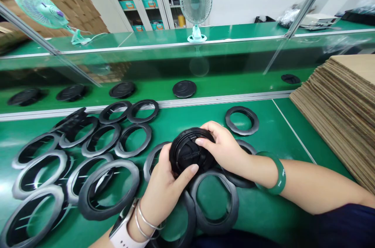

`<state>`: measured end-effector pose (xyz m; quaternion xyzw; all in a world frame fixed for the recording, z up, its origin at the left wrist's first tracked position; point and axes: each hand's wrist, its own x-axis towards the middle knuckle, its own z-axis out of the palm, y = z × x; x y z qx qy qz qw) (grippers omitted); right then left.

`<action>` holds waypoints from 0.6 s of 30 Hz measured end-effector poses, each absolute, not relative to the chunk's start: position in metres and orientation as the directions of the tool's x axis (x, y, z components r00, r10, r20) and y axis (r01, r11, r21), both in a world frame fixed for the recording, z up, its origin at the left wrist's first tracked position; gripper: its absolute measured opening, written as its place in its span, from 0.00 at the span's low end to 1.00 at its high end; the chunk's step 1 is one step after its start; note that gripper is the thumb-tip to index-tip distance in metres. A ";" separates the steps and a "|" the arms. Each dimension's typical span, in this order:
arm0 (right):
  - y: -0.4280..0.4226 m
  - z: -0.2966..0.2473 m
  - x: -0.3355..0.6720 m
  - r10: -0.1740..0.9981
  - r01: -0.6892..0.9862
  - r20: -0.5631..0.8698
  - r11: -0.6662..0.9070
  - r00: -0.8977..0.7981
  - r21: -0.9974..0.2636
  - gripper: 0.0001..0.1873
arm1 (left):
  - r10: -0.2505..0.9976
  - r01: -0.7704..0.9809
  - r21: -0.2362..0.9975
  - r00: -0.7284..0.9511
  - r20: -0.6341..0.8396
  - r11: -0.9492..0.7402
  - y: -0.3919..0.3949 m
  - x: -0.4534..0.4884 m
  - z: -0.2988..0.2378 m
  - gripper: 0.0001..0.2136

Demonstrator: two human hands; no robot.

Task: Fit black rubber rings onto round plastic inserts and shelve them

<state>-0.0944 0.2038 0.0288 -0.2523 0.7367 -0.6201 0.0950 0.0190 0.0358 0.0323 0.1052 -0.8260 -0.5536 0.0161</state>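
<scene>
While a green workbench (272, 201) fills the lower frame, with stacked cardboard sheets (342, 111) at right and black rubber rings (88, 197) spread at left, both hands grasp a round black cover (187, 150) at lower centre. Being round, it shows no long axis, and neither hand lies clearly nearer. The left hand (164, 197) cups its lower edge; the right hand (222, 146) curls its fingers over the upper edge. No writing is legible.

Bright, even indoor light; pale glare on green workbench (8, 142) (glass screen (175, 64) reflective too); edges bowed, wide-angle.
</scene>
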 end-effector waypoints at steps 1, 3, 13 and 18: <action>0.204 0.028 -0.094 -0.491 -0.242 0.165 0.098 -0.856 -0.965 0.05 | -0.194 -0.149 0.914 -0.978 -0.079 0.378 0.036 0.019 0.033 0.25; 0.203 0.026 -0.094 -0.496 -0.211 0.146 0.077 -0.856 -0.975 0.05 | -0.201 -0.144 0.904 -0.977 -0.067 0.402 0.037 0.020 0.034 0.24; 0.204 0.031 -0.099 -0.601 -0.045 0.024 0.019 -0.799 -0.999 0.11 | -0.267 -0.160 0.890 -0.963 -0.045 0.426 0.036 0.015 0.032 0.18; 0.211 0.044 -0.095 -0.686 -0.044 -0.031 0.091 -0.727 -0.995 0.23 | -0.300 -0.152 0.899 -0.954 -0.024 0.411 0.033 0.012 0.033 0.17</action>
